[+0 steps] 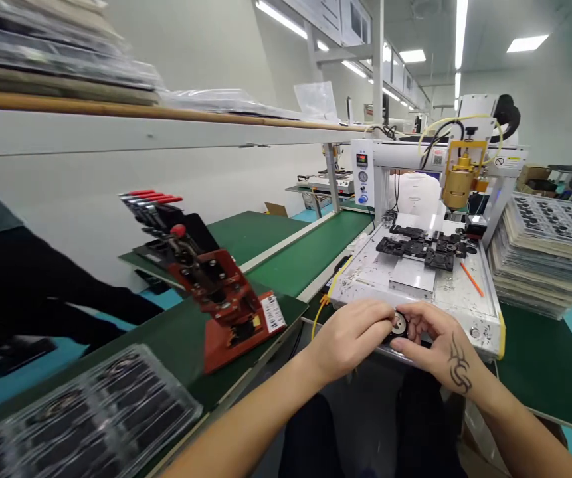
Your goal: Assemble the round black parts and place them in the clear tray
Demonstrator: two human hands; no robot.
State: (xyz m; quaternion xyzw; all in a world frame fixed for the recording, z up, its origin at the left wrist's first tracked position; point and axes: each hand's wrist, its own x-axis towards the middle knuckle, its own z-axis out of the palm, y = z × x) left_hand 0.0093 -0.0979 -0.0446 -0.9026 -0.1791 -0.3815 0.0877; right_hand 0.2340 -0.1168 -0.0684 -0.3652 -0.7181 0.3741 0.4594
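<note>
Both hands meet in front of the white bench machine. Between them is a small round black part with a silvery disc face. My left hand pinches its left side, thumb and forefinger together. On its right side, the curled fingers and thumb of my right hand grip the rim. The part's underside is hidden by the fingers. Just beyond, on the machine's bed, a black fixture rests under a brass-coloured tool head. An orange stick lies to the right of that fixture.
A red lever press stands at left on the green bench. Nearer is a clear tray of black parts. Stacked trays rise at right. A shelf with plastic-wrapped stacks runs overhead at left. A person's dark-clothed legs show at far left.
</note>
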